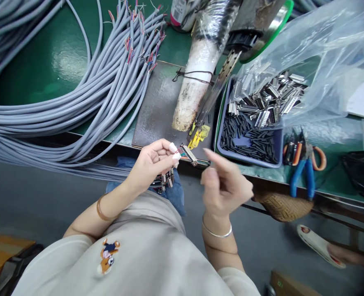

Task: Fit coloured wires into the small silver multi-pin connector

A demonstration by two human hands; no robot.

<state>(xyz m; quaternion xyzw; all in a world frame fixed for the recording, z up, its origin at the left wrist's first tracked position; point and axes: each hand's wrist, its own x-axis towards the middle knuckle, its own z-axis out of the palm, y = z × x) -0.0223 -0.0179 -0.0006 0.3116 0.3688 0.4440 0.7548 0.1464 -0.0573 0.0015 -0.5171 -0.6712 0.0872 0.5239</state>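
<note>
Between the thumb and fingers of my left hand (157, 162) are thin coloured wires that lead to a metal connector (188, 155) at the table's front edge. White coverings wrap its thumb and a fingertip. My right hand (226, 181), blurred, is just right of the connector, its index finger extended and the others curled. A small dark piece shows between the connector and my right hand. More wired connectors (166, 180) hang over my lap below my left hand. Yellow clips (195, 137) lie on the brown board (157, 94) beyond the connector.
Grey cables (107, 90) cover the table's left. A wrapped white tube (197, 78) and a metal rod lie over the board. The purple tray (249, 158) holds black sleeves, with bagged connectors (271, 100) behind. Blue-handled pliers (305, 172) lie right. Another person's foot (320, 246) shows below.
</note>
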